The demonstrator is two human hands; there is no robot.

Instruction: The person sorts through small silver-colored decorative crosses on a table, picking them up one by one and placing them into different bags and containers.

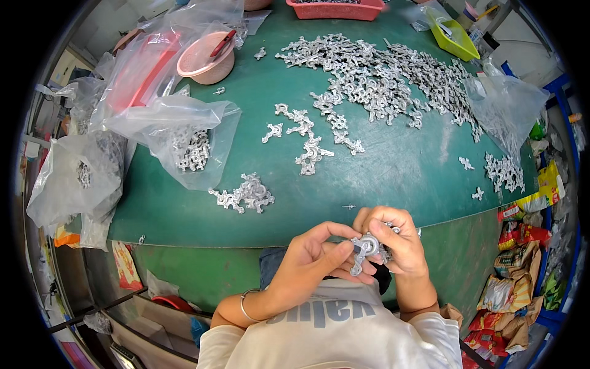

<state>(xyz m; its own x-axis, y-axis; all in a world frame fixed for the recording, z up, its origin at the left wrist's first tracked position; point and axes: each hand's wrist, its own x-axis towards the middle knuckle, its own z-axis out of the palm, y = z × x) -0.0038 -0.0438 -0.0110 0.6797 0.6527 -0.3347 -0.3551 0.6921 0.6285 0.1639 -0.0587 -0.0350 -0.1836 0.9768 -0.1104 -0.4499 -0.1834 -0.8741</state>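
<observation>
A silver metal casting with a round centre and short arms is held in front of my chest, just off the table's near edge. My left hand pinches its left side between thumb and fingers. My right hand grips it from the other side, with more such metal pieces partly hidden in its curled fingers. On the green table, a small heap of like castings lies to the left of my hands. A few more castings lie farther off, before a large spread-out pile.
At the far left stand a pink bowl with a red object on it and clear plastic bags holding castings. A red tray and a yellow-green basket stand at the back. Colourful packets crowd the right side below the table.
</observation>
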